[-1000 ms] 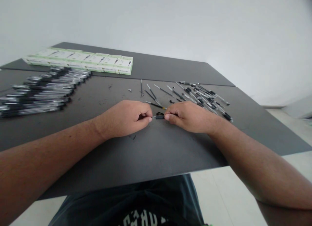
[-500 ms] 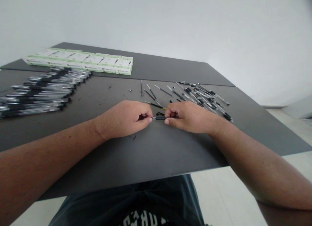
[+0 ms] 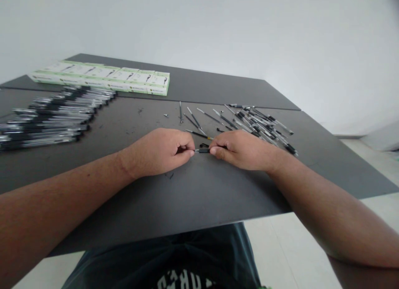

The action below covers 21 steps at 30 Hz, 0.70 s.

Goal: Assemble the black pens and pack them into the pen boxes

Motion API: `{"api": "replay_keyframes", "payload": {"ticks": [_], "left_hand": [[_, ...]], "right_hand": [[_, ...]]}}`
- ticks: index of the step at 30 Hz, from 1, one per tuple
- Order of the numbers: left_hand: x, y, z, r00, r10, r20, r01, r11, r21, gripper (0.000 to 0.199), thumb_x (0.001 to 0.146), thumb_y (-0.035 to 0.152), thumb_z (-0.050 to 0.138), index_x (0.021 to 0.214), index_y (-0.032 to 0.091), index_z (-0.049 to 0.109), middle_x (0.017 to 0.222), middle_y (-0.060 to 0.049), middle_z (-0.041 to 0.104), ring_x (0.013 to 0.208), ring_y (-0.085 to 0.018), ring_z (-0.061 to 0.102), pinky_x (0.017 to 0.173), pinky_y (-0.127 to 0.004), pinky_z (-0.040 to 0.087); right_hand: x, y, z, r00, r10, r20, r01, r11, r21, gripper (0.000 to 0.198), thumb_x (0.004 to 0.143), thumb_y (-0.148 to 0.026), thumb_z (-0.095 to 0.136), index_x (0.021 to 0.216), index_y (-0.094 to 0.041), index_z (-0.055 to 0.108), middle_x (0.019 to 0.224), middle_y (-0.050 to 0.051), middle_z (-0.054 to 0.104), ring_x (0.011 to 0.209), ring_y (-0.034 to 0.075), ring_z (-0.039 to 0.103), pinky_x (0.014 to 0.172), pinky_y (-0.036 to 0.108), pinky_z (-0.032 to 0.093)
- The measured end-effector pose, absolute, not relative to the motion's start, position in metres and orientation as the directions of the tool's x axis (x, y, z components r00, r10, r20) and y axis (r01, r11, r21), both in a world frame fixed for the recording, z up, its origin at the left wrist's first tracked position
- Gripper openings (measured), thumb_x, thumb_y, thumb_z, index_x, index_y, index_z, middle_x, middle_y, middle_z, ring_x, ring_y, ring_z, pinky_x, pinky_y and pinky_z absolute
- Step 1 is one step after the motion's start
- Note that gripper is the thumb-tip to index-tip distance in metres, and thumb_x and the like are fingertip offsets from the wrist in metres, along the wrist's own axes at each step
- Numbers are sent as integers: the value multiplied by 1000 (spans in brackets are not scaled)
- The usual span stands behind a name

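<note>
Between my two hands, low over the dark table, lies a pen [image 3: 204, 151] with a black grip and a clear, pale tip end. My left hand [image 3: 170, 152] pinches the tip end between thumb and forefinger. The black grip is held by the thumb and fingers of my right hand [image 3: 238, 149], which hide the rest of the pen. Just behind it lies a black pen cap [image 3: 204, 145]. A refill [image 3: 199, 134] with a yellow band rests a little farther off, and several other refills [image 3: 195, 120] are scattered beyond.
To the right is a loose heap of pens and clear barrels [image 3: 264, 125]. Many capped pens [image 3: 56, 114] lie in a row at the left. Behind them stands a line of green-and-white boxes [image 3: 102, 77]. The table's front edge [image 3: 156, 235] runs close to my lap.
My right hand's fingers have shifted slightly left along the grip, so less of it shows. My left hand stays in place.
</note>
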<state>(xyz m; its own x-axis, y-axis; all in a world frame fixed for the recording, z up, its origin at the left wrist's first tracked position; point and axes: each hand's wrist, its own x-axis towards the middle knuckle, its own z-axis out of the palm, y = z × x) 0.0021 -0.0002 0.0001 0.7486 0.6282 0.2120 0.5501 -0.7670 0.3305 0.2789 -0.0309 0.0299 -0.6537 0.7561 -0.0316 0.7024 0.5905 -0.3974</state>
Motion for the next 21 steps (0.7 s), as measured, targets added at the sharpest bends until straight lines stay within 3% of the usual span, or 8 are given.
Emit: {"api": "replay_keyframes", "payload": {"ticks": [4,9,14,18,21], "left_hand": [[2,0,0,746,633,208,556,-763,329,22,98,35,58,95,25,77,86,-1,82,82,-21,75,74,-33,47],[3,0,-1,747,633,203,553,-761,338,22,98,35,58,95,25,77,87,-1,82,82,-21,75,75,-33,47],[2,0,-1,747,632,207,553,-763,336,22,98,36,57,95,26,76,86,-1,81,81,-21,74,74,-33,46],[1,0,-1,753,624,208,548,-770,328,21,99,35,58,95,26,76,86,-1,81,80,-21,74,74,-33,45],[2,1,-1,754,621,213,540,-772,336,21,99,35,58,95,25,76,87,-1,81,81,-21,74,74,-32,46]], "right_hand": [[279,-32,30,-600,799,-41,737,531,-418,17,106,-34,69,107,-20,77,91,4,78,79,19,65,72,30,40],[279,-32,31,-649,759,-49,714,585,-385,28,113,-34,57,102,-18,77,96,8,79,83,20,67,77,31,42],[279,-33,30,-590,807,-37,739,521,-427,16,105,-33,70,109,-20,77,92,4,79,80,19,66,73,30,41],[278,-32,31,-642,765,-50,720,580,-380,28,113,-34,57,96,-19,74,89,6,76,78,19,64,73,31,39],[279,-33,31,-614,788,-50,728,540,-422,23,111,-36,62,104,-19,76,93,6,78,81,19,67,74,31,40]]}}
